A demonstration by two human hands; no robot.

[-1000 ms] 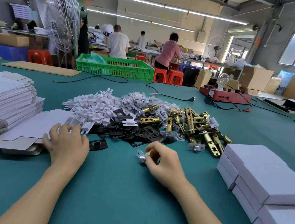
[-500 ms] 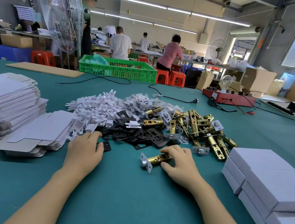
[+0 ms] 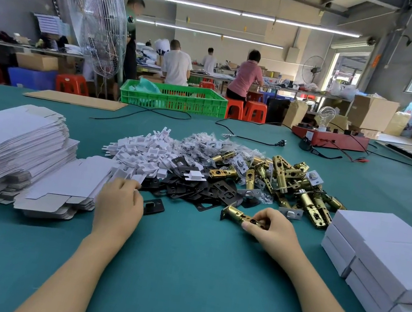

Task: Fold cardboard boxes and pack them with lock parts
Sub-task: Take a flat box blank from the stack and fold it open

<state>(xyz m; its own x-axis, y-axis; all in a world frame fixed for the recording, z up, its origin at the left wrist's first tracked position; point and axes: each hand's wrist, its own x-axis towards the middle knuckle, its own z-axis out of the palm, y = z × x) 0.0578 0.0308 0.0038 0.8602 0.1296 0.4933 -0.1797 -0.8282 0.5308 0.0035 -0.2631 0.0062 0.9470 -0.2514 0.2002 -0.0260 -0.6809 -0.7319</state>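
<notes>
- A brass latch (image 3: 241,216) is being pinched by the right hand (image 3: 273,228), fingers and thumb curled round its rear end; the latch is lying on the green counter (image 3: 179,274), its faceplate pointing toward 10 o'clock.
- The left hand (image 3: 118,205) is being held knuckles up at the near edge of the white inserts (image 3: 145,154); its fingertips are curled under, and whether anything is being held by this grip cannot be told.
- A single black plate (image 3: 154,205) is lying at 3 o'clock of the left hand, just beside it.
- The parts pile is spread at 12 o'clock of both hands: white inserts to the left, black plates (image 3: 201,190) in the middle, bagged pieces behind them, brass latches (image 3: 292,186) to the right.
- Flat box blanks (image 3: 10,147) are stacked at 9 o'clock of the left hand, with a lower, slumped stack (image 3: 66,187) between them and the hand.
- Folded white boxes (image 3: 384,256) are stacked at 3 o'clock of the right hand, near the counter's right edge.
- A green crate (image 3: 173,97), a cardboard sheet (image 3: 75,99), black cables and a red device with a bulb (image 3: 329,138) are sitting at the far side of the counter.
- People are standing at benches beyond.
</notes>
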